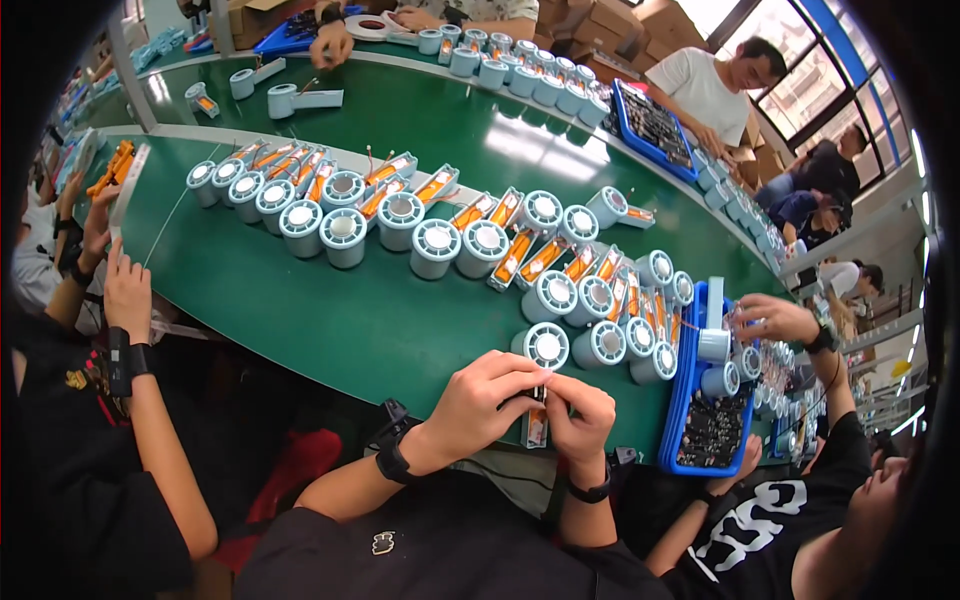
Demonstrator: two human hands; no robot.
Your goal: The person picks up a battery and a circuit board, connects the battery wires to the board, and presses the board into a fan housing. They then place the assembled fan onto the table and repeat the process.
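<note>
Both hands, left hand [487,398] and right hand [578,412], are pinching one small fan [537,410] at the table's [300,300] near edge; many fans [435,248] are waiting behind.

Glossy green table [300,290], smooth, mirrored window glare toward twelve o'clock. Pale blue fan housings [435,248] in smooth matt plastic, grilles silvery-white. Orange strips [515,255] inside open handles, shiny like film. Small part [536,425] pinched between left hand [485,400] and right hand [580,415], plastic-looking, orange and glossy on its face. Blue tray [685,400] at three o'clock, hard smooth plastic, filled with dark, faintly glinting bits, material unclear. Black wristbands [392,455] looked rubbery and matt. Black shirt [440,550] at six o'clock, soft matt cloth. Brown cartons [610,25] at one o'clock, dull cardboard.
</note>
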